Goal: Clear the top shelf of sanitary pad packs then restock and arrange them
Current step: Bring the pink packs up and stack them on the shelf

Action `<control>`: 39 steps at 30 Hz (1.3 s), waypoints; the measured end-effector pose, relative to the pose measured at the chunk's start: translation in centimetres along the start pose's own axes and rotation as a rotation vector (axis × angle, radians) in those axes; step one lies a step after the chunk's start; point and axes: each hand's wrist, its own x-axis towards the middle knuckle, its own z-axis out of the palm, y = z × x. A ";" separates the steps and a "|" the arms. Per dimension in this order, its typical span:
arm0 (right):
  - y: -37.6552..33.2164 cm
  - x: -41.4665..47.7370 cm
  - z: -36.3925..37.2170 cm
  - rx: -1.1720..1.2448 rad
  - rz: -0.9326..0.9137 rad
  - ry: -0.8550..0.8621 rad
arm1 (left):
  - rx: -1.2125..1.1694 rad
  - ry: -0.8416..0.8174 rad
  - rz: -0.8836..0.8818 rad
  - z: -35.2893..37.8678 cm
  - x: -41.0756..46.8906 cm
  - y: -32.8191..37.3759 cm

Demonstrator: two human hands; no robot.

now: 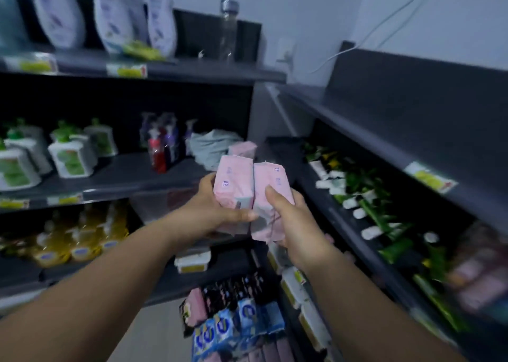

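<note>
2 pink packs stand touching, side by side, at centre. The left hand (211, 213) grasps the left pack (233, 181) from 8 o'clock, thumb across its lower front. The right hand (298, 224) grasps the right pack (272, 178) from 4 o'clock, thumb on its face. At 12 o'clock just behind, a 3rd pack (243, 149) lies beside a cloth (210, 148). The top shelf (343, 114) runs at 2 o'clock.
</note>
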 end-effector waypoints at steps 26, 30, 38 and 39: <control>-20.7 -18.0 -33.1 0.345 -0.001 0.531 | -0.100 -0.332 0.224 29.1 3.1 21.0; -21.1 -19.5 -38.3 0.321 -0.014 0.590 | -0.109 -0.379 0.222 34.2 4.6 21.5; -20.5 -22.9 -47.5 0.291 0.030 0.776 | -0.072 -0.543 0.167 44.2 6.7 21.5; -20.3 -23.4 -48.5 0.289 0.037 0.799 | -0.062 -0.568 0.163 45.5 6.9 21.5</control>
